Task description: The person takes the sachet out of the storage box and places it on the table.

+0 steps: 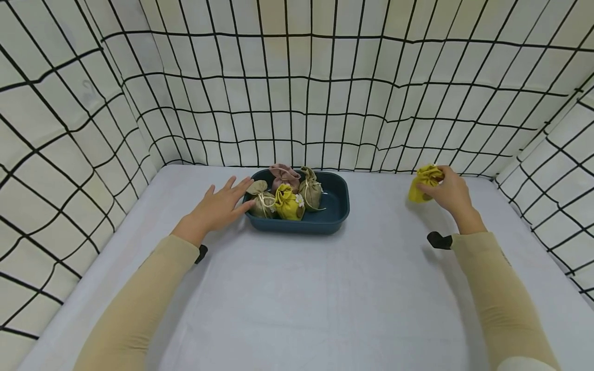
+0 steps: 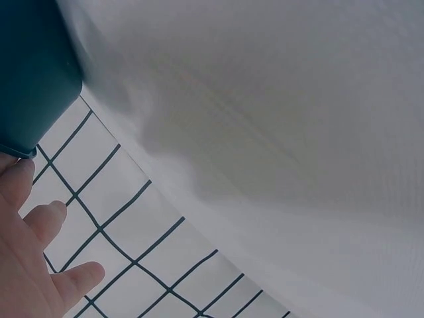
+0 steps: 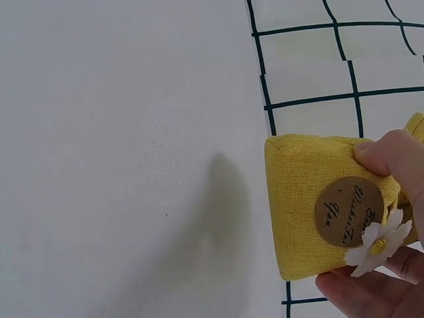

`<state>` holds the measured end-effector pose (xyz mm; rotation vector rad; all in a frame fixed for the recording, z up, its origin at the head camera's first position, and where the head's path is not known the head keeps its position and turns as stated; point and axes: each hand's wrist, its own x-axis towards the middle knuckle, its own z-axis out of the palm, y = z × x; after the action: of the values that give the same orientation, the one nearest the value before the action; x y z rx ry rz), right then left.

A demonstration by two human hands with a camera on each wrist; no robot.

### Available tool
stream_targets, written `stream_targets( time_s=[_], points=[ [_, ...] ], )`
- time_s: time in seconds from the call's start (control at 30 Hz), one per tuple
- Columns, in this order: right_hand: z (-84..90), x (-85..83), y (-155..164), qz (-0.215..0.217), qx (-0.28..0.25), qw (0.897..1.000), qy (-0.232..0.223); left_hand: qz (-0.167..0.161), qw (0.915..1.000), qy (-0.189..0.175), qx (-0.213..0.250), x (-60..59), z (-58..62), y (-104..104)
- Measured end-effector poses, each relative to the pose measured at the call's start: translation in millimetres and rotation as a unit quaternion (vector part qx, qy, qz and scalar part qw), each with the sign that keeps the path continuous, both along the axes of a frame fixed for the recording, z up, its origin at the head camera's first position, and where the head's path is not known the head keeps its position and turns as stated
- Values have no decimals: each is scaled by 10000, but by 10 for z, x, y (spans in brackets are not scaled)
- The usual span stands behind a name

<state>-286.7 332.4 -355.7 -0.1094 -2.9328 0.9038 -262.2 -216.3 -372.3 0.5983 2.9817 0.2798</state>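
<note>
A dark teal tray (image 1: 336, 203) stands at the back middle of the white table and holds several small cloth pouches: a beige one (image 1: 260, 198), a yellow one (image 1: 287, 203), a pink one (image 1: 284, 176) and an olive one (image 1: 312, 188). My left hand (image 1: 218, 206) lies flat with straight fingers against the tray's left rim (image 2: 30, 73). My right hand (image 1: 447, 193) grips another yellow pouch (image 1: 423, 183) at the back right, lifted off the table. That pouch (image 3: 324, 205) bears a round brown label and a white flower.
Cream cloth walls with a black grid (image 1: 297, 93) close the table in at the back and on both sides. The white table surface (image 1: 325, 299) stretches from the tray toward the front edge.
</note>
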Motion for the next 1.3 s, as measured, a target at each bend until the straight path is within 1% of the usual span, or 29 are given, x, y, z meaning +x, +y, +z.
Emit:
stream_targets(
  time_s=[0.17,0.4,0.77,1.0,1.3],
  points=[
    [-12,-33,14,-3,36,10000,-82,-14,10000,8,-4,-16,-6,-7],
    [-29,-114,29,5,83,9998,-178,7,10000,36,55,-3,7,-5],
    [-32,-165,35,-120,-35,9996,-273,9,10000,5,78,0,44,5],
    [-83,-192,20,-173,-96,9984,-538,43,10000,-55,71,32,-11,-14],
    [-113,-233,18,-194,-60,9987,-462,14,9999,57,109,11,-25,-9]
  ],
)
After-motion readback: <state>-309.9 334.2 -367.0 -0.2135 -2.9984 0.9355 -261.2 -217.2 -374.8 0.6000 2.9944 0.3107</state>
